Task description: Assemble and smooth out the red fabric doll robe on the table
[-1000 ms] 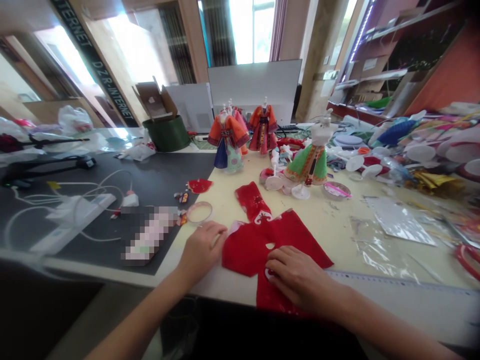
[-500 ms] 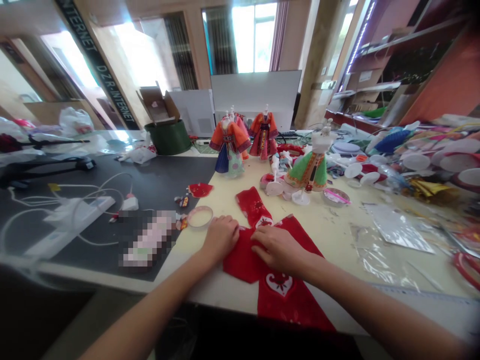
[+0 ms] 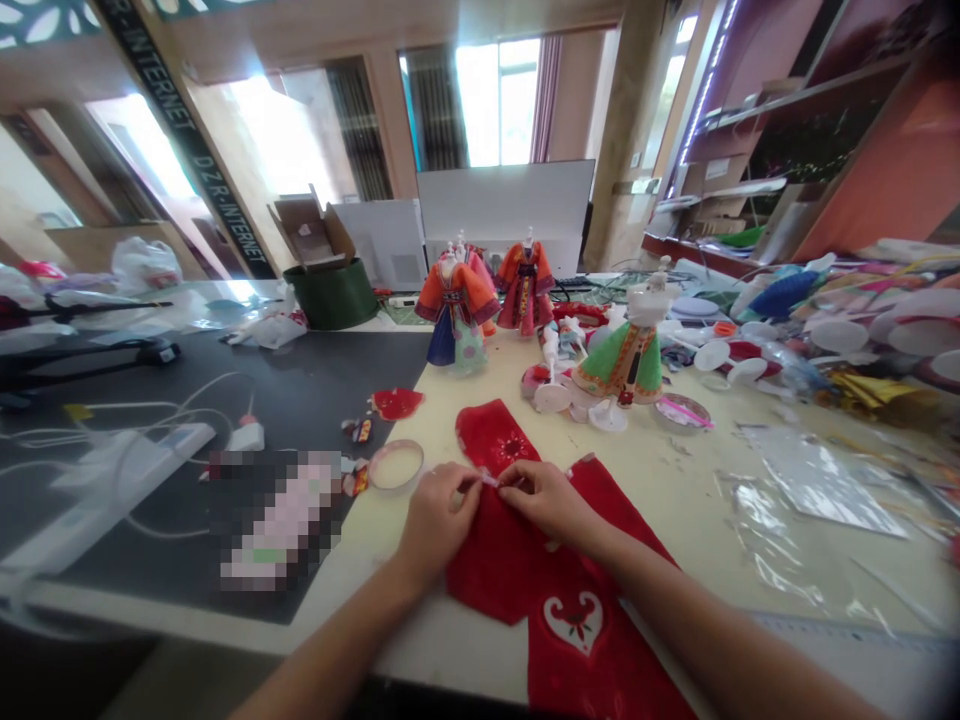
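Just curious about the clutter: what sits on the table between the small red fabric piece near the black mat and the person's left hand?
In the head view, a round clear dish lies between the small red fabric piece and the left hand.

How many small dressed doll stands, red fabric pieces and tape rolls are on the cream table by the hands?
Dressed doll stands: 3, orange-and-blue, orange-red, green; one more may hide behind the first.
Red fabric pieces: 2, red garment pinched by left hand and right hand, and small red piece.
Tape rolls: 1, clear roll.
Total: 6
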{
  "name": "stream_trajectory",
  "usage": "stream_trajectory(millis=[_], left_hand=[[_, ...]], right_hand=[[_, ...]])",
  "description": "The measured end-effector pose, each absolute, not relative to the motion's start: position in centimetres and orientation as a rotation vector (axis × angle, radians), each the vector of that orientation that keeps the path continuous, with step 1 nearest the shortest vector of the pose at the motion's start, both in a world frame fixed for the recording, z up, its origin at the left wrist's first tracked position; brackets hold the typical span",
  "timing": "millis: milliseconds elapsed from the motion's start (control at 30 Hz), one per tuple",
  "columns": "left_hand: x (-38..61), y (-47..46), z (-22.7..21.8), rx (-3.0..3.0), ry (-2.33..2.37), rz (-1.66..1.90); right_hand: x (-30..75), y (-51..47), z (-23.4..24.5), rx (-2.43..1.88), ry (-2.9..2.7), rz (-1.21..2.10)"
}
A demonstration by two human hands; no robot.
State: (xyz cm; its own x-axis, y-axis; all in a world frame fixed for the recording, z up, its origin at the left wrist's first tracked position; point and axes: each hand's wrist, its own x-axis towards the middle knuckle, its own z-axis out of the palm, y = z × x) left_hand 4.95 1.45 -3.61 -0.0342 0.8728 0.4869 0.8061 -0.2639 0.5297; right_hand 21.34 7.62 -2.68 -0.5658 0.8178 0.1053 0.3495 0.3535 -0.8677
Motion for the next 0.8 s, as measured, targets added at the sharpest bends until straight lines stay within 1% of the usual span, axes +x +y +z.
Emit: stream_trajectory(millis=[333, 800], left_hand=[[5.1, 1.3, -4.4, 2.391, 1.769, 1.306], [5.1, 1.5, -4.2, 2.505, 1.768, 1.303]], right_hand=[[21.3, 7.5, -3.4, -0.938, -1.934, 1.274], [21.2, 7.3, -4.1, -0.836, -1.947, 1.226]])
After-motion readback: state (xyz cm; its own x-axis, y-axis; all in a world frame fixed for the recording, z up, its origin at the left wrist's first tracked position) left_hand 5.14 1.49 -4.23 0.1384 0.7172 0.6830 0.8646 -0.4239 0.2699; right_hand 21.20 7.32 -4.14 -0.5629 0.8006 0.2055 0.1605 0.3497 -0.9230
